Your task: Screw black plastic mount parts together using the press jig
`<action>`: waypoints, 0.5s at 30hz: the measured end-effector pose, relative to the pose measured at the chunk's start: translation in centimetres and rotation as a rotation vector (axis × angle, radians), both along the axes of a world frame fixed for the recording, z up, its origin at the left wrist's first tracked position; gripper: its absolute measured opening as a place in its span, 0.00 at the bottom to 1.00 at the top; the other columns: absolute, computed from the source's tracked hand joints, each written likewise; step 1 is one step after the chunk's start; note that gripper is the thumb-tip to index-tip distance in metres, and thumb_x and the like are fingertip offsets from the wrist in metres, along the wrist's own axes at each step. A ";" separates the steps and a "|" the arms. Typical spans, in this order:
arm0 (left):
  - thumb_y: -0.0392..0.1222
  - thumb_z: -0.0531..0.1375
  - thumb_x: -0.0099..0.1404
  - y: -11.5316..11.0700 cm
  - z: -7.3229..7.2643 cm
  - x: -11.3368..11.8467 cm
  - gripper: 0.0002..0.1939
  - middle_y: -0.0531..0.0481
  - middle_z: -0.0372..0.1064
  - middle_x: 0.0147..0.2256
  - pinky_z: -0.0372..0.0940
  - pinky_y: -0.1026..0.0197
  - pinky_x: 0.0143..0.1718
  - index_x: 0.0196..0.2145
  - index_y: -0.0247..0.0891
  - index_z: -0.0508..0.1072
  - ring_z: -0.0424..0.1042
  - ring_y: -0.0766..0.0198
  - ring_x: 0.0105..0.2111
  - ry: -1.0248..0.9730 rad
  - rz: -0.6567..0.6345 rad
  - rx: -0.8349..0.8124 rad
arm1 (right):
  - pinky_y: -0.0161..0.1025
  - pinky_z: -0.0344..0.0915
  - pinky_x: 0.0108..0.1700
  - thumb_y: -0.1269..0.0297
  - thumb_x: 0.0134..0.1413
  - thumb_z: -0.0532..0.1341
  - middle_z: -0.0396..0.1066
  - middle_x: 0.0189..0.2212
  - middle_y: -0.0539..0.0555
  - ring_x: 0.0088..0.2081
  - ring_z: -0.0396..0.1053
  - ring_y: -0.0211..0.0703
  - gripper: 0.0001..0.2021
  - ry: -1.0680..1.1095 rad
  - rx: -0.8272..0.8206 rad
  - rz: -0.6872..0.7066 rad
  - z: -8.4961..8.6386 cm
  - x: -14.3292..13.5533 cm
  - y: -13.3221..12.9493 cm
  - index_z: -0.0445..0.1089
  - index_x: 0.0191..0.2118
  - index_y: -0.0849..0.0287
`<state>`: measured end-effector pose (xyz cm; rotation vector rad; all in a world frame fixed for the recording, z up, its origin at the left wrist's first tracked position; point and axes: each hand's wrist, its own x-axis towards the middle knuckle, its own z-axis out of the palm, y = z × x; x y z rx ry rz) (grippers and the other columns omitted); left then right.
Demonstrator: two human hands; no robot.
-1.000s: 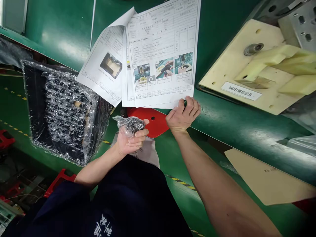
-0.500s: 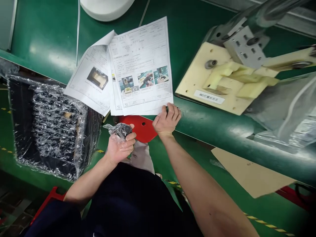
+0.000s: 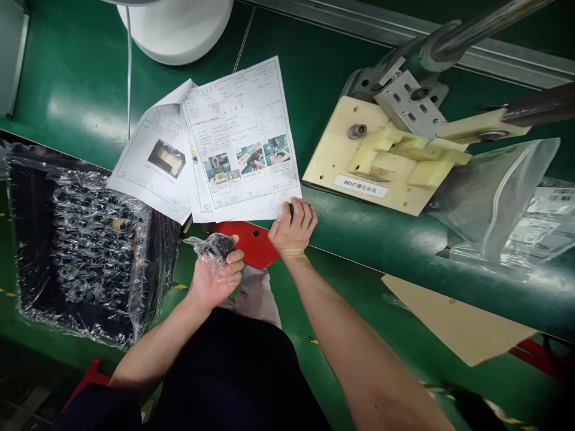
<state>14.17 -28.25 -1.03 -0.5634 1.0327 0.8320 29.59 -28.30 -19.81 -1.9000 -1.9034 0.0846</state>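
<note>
My left hand (image 3: 218, 275) is closed around a small black part (image 3: 220, 245) in crumpled clear plastic, held low in front of the bench edge. Curled at the lower right corner of a printed instruction sheet (image 3: 242, 129) are the fingers of my right hand (image 3: 294, 227); the fingertips meet the paper's edge. This sheet carries small photos and text. Another printed page (image 3: 150, 155), its top curled over, fans out on the left from beneath it.
Left of me stands a black tray (image 3: 33, 239) of dark parts under clear plastic. On the green bench (image 3: 76, 102) are a cream fixture (image 3: 330, 152) with a metal bracket, a zip bag (image 3: 476, 197) and a white round base (image 3: 179, 36). A red stool (image 3: 245, 242) is below.
My view has shifted, so the fixture and papers appear lower and further left. Both hands keep nearly the same pose, the left still around the plastic-wrapped part.
</note>
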 end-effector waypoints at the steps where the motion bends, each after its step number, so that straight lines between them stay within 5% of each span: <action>1: 0.34 0.47 0.67 0.0 0.0 0.1 0.15 0.53 0.50 0.25 0.48 0.76 0.13 0.39 0.32 0.73 0.48 0.74 0.18 -0.001 -0.004 -0.001 | 0.64 0.56 0.59 0.68 0.56 0.51 0.65 0.53 0.71 0.58 0.61 0.60 0.22 0.002 -0.001 0.000 0.0 0.0 0.0 0.65 0.55 0.67; 15: 0.32 0.48 0.65 0.4 0.1 0.2 0.15 0.53 0.51 0.25 0.49 0.76 0.14 0.41 0.31 0.73 0.49 0.74 0.18 0.011 -0.001 -0.007 | 0.64 0.57 0.58 0.68 0.56 0.50 0.65 0.54 0.70 0.58 0.61 0.60 0.22 0.005 0.000 0.004 -0.1 0.0 0.0 0.65 0.55 0.66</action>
